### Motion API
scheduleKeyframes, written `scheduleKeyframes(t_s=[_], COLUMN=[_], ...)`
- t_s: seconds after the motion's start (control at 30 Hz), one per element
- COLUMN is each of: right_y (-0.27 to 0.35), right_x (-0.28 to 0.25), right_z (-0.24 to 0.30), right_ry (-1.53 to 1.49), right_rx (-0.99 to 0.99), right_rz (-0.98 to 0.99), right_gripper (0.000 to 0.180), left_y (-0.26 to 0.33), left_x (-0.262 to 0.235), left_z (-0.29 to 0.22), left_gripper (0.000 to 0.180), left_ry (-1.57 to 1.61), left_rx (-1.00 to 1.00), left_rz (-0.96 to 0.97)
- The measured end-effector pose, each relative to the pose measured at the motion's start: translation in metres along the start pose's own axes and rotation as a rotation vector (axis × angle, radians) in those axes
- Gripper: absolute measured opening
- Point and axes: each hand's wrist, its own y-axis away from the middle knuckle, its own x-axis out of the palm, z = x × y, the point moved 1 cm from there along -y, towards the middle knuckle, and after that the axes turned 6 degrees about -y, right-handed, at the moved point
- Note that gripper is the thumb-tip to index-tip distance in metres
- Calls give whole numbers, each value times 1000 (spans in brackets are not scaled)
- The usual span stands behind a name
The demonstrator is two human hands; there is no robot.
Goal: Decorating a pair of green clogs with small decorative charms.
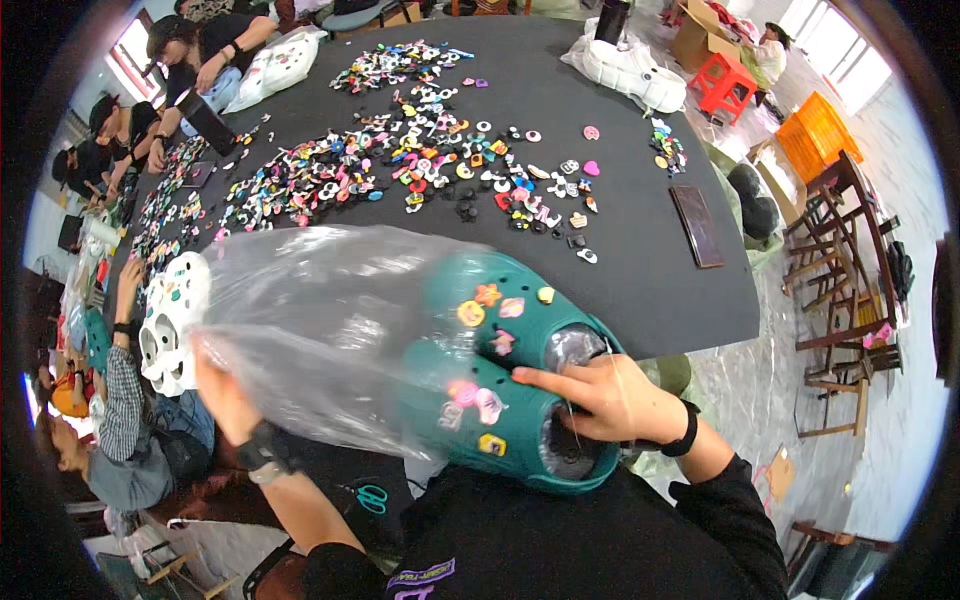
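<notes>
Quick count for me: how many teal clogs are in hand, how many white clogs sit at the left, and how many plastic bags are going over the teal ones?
Teal clogs: 2, held by the right hand
White clogs: 2
Clear plastic bag: 1, held by the left hand
Total: 5

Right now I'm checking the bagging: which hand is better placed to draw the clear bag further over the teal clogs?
Left. The left hand already grips the clear plastic bag, while the right hand clasps the teal clogs at their heel end, steadying them.
</notes>
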Motion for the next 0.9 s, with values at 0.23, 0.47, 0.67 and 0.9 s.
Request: scheduleKeyframes(t_s=[0.23,0.47,0.67,0.9], right_y=[8,-69,-157,-153], right_x=[4,12,29,39], right_z=[-5,-4,-10,1], right_ry=[-35,12,88,123], right_rx=[104,96,15,9], right_rz=[-65,-294,-518,-365], right_gripper=[73,62,51,59], left_y=[61,148,135,195], left_x=[-117,-144,-137,-152], left_z=[77,113,-9,-3], left_gripper=[44,34,44,56], left_ry=[1105,792,766,251], left_rx=[-616,-567,-575,-195], left_rz=[-456,-528,-701,-756])
